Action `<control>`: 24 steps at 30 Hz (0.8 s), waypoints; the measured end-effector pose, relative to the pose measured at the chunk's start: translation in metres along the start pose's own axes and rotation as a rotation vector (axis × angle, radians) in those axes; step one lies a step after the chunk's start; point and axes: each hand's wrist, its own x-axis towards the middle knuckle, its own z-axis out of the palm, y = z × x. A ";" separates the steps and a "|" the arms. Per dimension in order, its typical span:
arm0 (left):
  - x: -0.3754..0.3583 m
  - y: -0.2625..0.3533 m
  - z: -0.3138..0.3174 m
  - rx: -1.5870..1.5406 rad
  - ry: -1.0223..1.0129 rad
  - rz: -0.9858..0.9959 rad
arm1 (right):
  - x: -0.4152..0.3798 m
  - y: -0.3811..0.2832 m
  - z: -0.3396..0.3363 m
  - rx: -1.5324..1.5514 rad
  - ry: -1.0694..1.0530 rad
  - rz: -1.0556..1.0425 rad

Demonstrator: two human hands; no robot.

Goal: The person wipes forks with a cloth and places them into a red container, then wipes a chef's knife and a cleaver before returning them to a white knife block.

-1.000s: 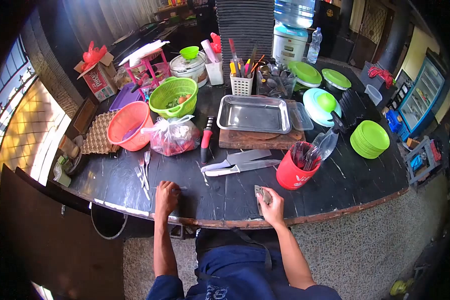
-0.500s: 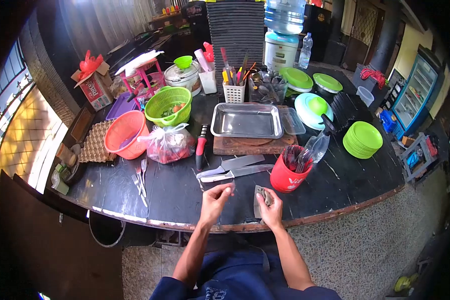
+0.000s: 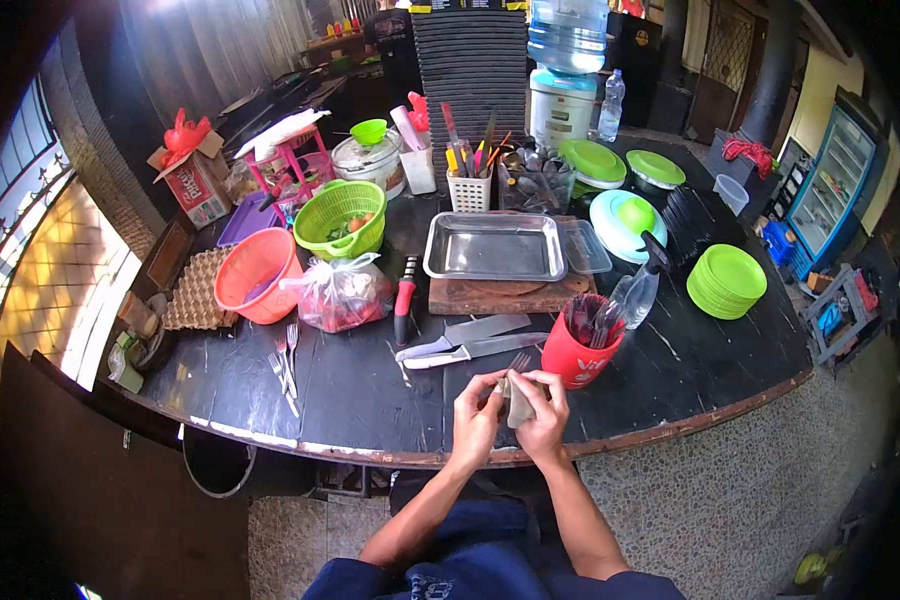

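Both hands meet over the table's front edge. My left hand (image 3: 477,420) is closed around a fork (image 3: 519,361), whose tines stick up above the fingers; its handle is hidden. In my right hand (image 3: 542,415) a grey-beige cloth (image 3: 519,404) is pinched, folded about the fork's lower part. Just beyond, to the right, stands a red tub (image 3: 577,350) packed with cutlery. Two large knives (image 3: 477,349) lie side by side behind the hands. Several forks (image 3: 286,365) rest on the table to the left.
A metal tray (image 3: 494,247) sits on a wooden board (image 3: 500,296). Leftward are a knife sharpener (image 3: 404,305), a plastic bag (image 3: 342,294), an orange basin (image 3: 257,277) and a green basket (image 3: 340,220). Green plates (image 3: 726,282) and a spray bottle (image 3: 642,290) are on the right.
My left hand has moved right and come together with my right hand. The cloth is now brought up against the fork, with its tines showing above the fingers.
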 end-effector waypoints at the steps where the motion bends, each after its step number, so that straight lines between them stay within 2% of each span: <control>1: -0.002 -0.003 -0.001 0.045 0.003 -0.003 | -0.002 0.000 0.000 0.028 -0.011 0.039; 3: 0.001 -0.011 -0.007 0.071 0.014 0.021 | -0.002 0.002 0.001 0.040 -0.015 0.050; 9: 0.002 -0.008 -0.018 -0.038 0.002 -0.116 | 0.004 -0.007 0.010 0.097 0.078 0.121; 13: 0.006 0.014 -0.013 -0.134 0.143 -0.125 | 0.009 -0.027 0.005 0.113 -0.164 -0.045; 16: 0.007 0.000 -0.023 -0.143 0.037 -0.094 | 0.002 -0.021 0.013 0.099 -0.146 -0.031; 18: 0.001 0.001 -0.020 -0.155 0.043 -0.089 | 0.006 -0.016 0.012 0.042 -0.105 -0.068; 21: -0.005 -0.006 -0.025 -0.333 -0.023 -0.156 | 0.012 -0.012 0.007 0.008 -0.145 -0.108; 24: -0.012 0.004 -0.020 -0.215 -0.068 -0.161 | 0.014 -0.009 0.010 0.013 -0.086 -0.077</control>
